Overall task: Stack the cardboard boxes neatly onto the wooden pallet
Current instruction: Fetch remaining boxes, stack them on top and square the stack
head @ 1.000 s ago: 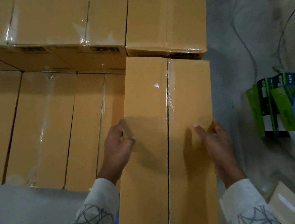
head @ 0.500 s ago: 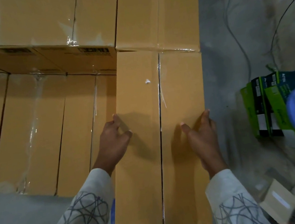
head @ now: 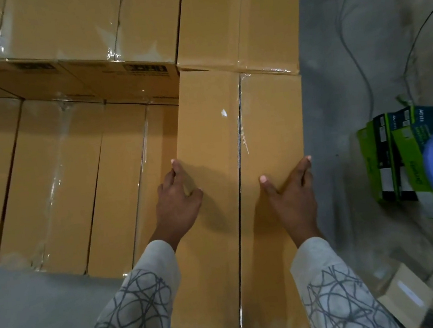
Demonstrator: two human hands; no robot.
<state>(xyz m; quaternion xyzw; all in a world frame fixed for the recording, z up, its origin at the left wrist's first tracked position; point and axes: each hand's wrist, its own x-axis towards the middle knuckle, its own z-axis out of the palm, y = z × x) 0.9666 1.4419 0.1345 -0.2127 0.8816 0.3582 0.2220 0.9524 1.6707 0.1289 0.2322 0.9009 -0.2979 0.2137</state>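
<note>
Fingers hooked, our left hand grips the cardboard box lying lengthwise ahead; our right hand presses its right edge, fingers straight.

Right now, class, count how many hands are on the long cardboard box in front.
2. The left hand grips the left edge of the cardboard box; the right hand lies flat at its right edge. No others in view.

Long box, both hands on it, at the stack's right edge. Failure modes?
Pinch: left hand has fingers down the left side of the held box, over the lower layer. Overhang: its right edge runs along the stack's outer edge above the floor; a rightward nudge could leave it hanging off.
</note>
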